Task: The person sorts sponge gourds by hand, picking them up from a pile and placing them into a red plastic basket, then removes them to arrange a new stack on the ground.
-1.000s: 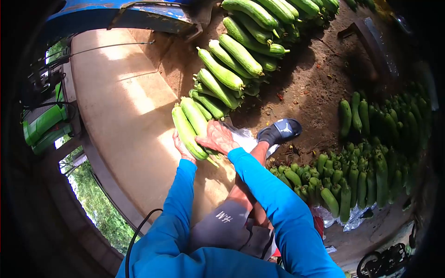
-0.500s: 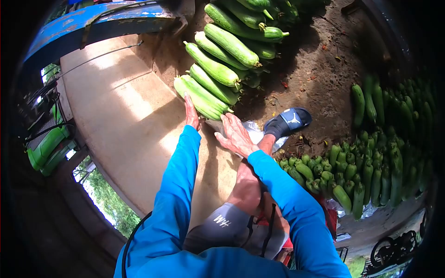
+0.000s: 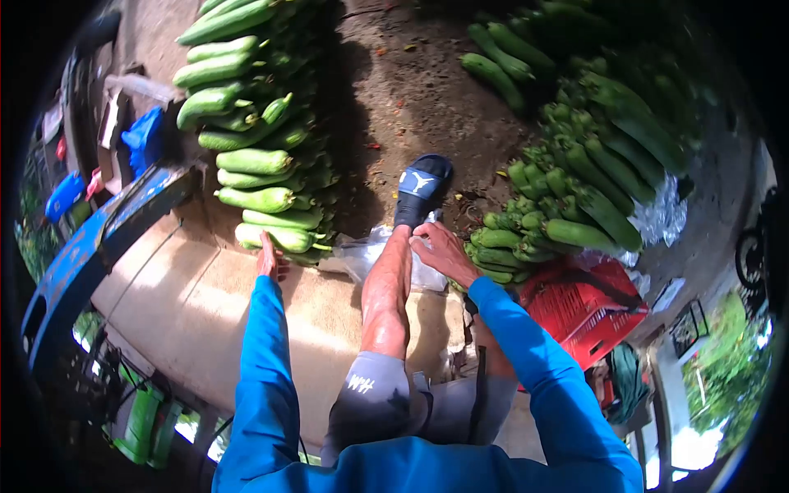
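My left hand (image 3: 269, 259), its fingers stretched out, rests against the near end of the row of long green gourds. It touches the nearest gourd (image 3: 279, 238), whose stem end points right. Over by my lower leg, my right hand (image 3: 446, 253) hangs with fingers half bent and apart, and I see nothing in it. Close to its right is a second pile of green gourds (image 3: 526, 234), stacked with their ends toward me. Clear plastic sheeting (image 3: 362, 253) lies between the two piles, partly behind my leg.
My sandalled foot (image 3: 423, 182) stands on bare soil between the piles. A red plastic crate (image 3: 579, 312) sits at the right, below the second pile. A pale ledge (image 3: 205, 304) runs along the left, with a blue metal frame (image 3: 90, 255) beside it.
My view has turned right, bringing the red crate into sight. My right hand has left the gourd row and moved right. My left hand stays at the nearest gourd.
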{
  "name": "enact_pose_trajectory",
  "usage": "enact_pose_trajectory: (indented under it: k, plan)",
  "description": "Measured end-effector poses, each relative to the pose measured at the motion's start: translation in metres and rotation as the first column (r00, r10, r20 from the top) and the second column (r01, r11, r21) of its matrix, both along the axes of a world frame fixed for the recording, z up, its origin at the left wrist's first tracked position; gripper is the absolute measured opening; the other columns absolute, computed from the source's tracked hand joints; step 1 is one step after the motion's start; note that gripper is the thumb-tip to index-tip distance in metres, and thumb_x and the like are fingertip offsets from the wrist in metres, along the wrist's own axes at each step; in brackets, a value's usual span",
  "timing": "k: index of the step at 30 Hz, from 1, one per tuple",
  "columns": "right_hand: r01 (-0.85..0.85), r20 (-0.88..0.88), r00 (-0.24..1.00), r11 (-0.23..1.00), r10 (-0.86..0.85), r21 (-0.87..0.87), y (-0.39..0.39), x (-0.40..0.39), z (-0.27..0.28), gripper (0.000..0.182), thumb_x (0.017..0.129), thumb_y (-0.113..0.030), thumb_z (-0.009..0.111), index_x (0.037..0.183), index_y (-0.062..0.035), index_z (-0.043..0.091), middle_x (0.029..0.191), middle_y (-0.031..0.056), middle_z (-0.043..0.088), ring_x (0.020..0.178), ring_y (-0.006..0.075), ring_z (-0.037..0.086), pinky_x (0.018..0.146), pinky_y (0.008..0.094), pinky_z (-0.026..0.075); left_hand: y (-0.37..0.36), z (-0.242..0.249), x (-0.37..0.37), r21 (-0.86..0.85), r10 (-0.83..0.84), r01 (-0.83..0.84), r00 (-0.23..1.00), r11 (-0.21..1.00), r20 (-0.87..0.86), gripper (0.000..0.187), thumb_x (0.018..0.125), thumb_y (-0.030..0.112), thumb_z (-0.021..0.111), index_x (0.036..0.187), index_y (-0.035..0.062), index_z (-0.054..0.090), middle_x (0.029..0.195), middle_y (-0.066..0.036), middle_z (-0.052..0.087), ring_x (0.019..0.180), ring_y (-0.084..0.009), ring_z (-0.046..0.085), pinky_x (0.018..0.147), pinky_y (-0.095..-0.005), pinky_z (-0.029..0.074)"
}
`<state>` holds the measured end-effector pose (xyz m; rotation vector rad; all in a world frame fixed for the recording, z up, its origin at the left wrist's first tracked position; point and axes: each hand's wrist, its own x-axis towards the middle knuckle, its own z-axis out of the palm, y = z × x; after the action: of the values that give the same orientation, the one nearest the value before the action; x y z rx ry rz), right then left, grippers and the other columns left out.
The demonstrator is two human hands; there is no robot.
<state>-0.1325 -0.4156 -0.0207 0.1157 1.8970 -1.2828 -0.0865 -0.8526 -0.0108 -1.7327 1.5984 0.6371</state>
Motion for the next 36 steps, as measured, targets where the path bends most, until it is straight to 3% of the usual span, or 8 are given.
enact_pose_trajectory:
  k: [4,11,16,24,28,30,31,36]
  plan:
    - [0.220,0.016,0.975,0.972,-0.222,0.081,0.064,0.041,0.016,0.031,0.089,-0.032,0.066,0.100,-0.0032,0.063,0.098,0.0171,0.065,0.097,0.0349,0.063,0.084,0.0431,0.049,0.066,0.026,-0.030,0.324,-0.339,0.278,0.929,0.904,0.148,0.088,0.080,0.088,0.038,0.069,0.0043,0.061,0.055,-0.008,0.055,0.044,-0.0229,0.053,0.043,-0.0349,0.038]
    - [0.659,0.064,0.740,0.741,-0.669,0.127,0.155,0.147,0.066,0.031,0.092,-0.030,0.067,0.106,-0.0026,0.063,0.099,0.0139,0.067,0.092,0.0267,0.065,0.080,0.0383,0.053,0.276,0.057,-0.093,0.533,-0.799,0.788,0.518,0.308,-0.306,0.076,0.094,0.070,0.043,0.073,0.0013,0.069,0.065,-0.010,0.063,0.058,-0.0176,0.058,0.058,-0.0327,0.044]
    - [0.903,-0.093,0.422,0.427,-0.902,-0.037,0.226,0.244,0.121,0.023,0.095,-0.016,0.066,0.111,-0.0013,0.063,0.094,0.0080,0.066,0.087,0.0146,0.064,0.076,0.0295,0.054,0.474,0.086,-0.064,0.150,-0.652,0.913,-0.150,-0.380,-0.743,0.030,0.098,0.027,0.058,0.085,0.0010,0.059,0.075,-0.016,0.063,0.068,-0.0338,0.061,0.063,-0.0425,0.047]
    - [0.900,-0.193,-0.283,-0.330,-0.940,0.287,0.384,0.451,0.083,0.029,0.096,-0.027,0.063,0.113,-0.0031,0.063,0.098,0.0068,0.069,0.086,0.0152,0.066,0.074,0.0314,0.053,0.755,0.098,0.082,-0.496,0.178,0.621,-0.502,-0.607,-0.846,0.015,0.087,0.018,0.067,0.084,0.0053,0.061,0.078,-0.012,0.061,0.076,-0.0348,0.059,0.070,-0.0438,0.047]
    - [0.839,-0.185,0.194,0.066,-0.963,0.540,0.393,0.574,-0.046,0.045,0.090,-0.035,0.067,0.122,-0.0051,0.060,0.110,0.0185,0.066,0.103,0.0278,0.067,0.087,0.0401,0.053,0.795,0.050,0.146,-0.302,-0.025,0.634,-0.453,-0.712,-0.891,0.022,0.092,0.027,0.064,0.084,0.0065,0.060,0.079,-0.013,0.062,0.078,-0.0358,0.061,0.070,-0.0456,0.047]
    - [0.853,-0.110,0.312,0.227,-0.944,0.471,0.367,0.630,-0.123,0.062,0.085,-0.043,0.069,0.132,-0.0061,0.053,0.127,0.0224,0.058,0.122,0.0302,0.058,0.100,0.0444,0.048,0.790,0.022,0.160,-0.531,0.049,0.396,-0.766,-0.749,-0.641,0.023,0.091,0.027,0.064,0.079,0.0087,0.060,0.077,-0.012,0.065,0.071,-0.0334,0.064,0.061,-0.0451,0.050]
    - [0.499,0.166,0.672,0.607,-0.722,0.618,0.385,0.609,-0.098,0.082,0.077,-0.050,0.074,0.140,-0.0067,0.045,0.142,0.0231,0.047,0.132,0.0359,0.047,0.109,0.0477,0.041,0.792,0.019,0.167,-0.532,0.018,0.401,-0.787,-0.746,-0.617,0.022,0.090,0.027,0.065,0.078,0.0087,0.060,0.077,-0.012,0.065,0.071,-0.0328,0.064,0.061,-0.0445,0.050]
    - [0.397,0.469,0.598,0.749,-0.649,0.531,0.405,0.603,-0.126,0.101,0.065,-0.055,0.079,0.145,-0.0069,0.040,0.147,0.0209,0.040,0.135,0.0446,0.042,0.110,0.0497,0.041,0.796,0.015,0.176,-0.591,0.009,0.329,-0.869,-0.737,-0.496,0.018,0.086,0.022,0.069,0.076,0.0095,0.061,0.070,-0.008,0.065,0.064,-0.0295,0.064,0.057,-0.0414,0.050]
